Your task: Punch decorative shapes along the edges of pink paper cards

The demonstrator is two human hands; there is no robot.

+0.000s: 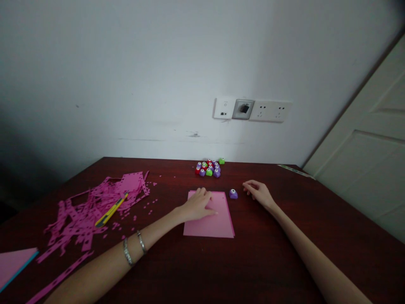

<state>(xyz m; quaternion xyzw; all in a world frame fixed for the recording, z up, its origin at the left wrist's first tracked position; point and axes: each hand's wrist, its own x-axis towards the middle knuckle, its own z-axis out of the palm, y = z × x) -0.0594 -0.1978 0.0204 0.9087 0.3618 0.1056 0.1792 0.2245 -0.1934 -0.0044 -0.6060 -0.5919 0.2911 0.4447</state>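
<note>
My left hand (198, 204) lies on the upper left part of a small stack of pink paper sheets (213, 223), fingers loosely bent and resting on the paper. My right hand (257, 191) rests on the dark red table (253, 261) to the right, fingers curled and apart, nothing in them. A single purple craft punch (233, 194) stands between my two hands, just off the paper's top right corner and a little left of my right fingertips.
A cluster of several small coloured craft punches (209, 168) sits near the table's far edge. A heap of pink paper scraps (91, 207) with a yellow utility knife (111, 210) lies left. More pink sheets (14, 261) are bottom left. Wall sockets (251, 109) behind; door (373, 160) right.
</note>
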